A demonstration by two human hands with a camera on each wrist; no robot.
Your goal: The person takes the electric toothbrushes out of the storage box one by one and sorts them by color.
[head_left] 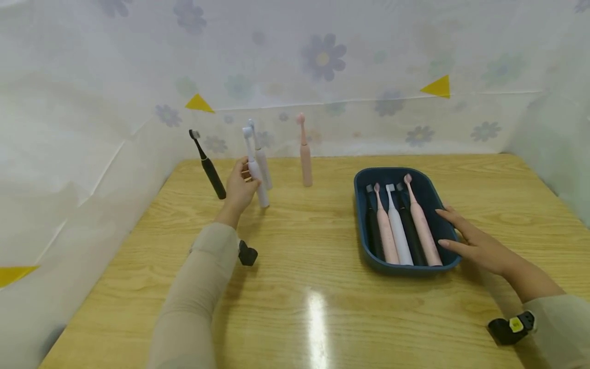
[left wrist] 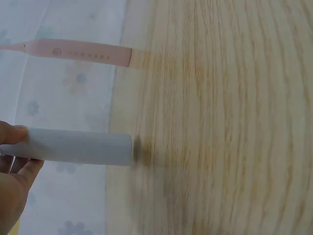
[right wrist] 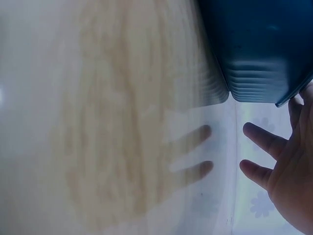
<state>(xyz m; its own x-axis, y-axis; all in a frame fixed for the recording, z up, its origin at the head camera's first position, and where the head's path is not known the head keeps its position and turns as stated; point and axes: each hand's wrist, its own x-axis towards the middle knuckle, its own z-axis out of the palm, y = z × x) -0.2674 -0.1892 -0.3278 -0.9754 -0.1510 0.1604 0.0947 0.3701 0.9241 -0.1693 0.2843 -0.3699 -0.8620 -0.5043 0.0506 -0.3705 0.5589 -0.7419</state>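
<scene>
My left hand (head_left: 241, 189) pinches a white electric toothbrush (head_left: 262, 197) by its handle between thumb and fingers. It is upright, its base close over the table, with a shadow beside it in the left wrist view. Right behind it stands a second white electric toothbrush (head_left: 264, 165), partly covered. At the right, my right hand (head_left: 484, 248) is at the side of a dark blue tray (head_left: 361, 225), fingers spread and fingertips at its rim. Black, pink and white toothbrushes lie side by side in this tray, heads away from me, among them a pink one (head_left: 423, 228).
A black electric toothbrush (head_left: 213, 178) leans left, beside my left hand. Farther right, a pink electric toothbrush (head_left: 306, 166) stands upright near the back edge of the wooden table (head_left: 295, 241). Behind hangs a flower-patterned white sheet (head_left: 276, 66) with yellow triangles.
</scene>
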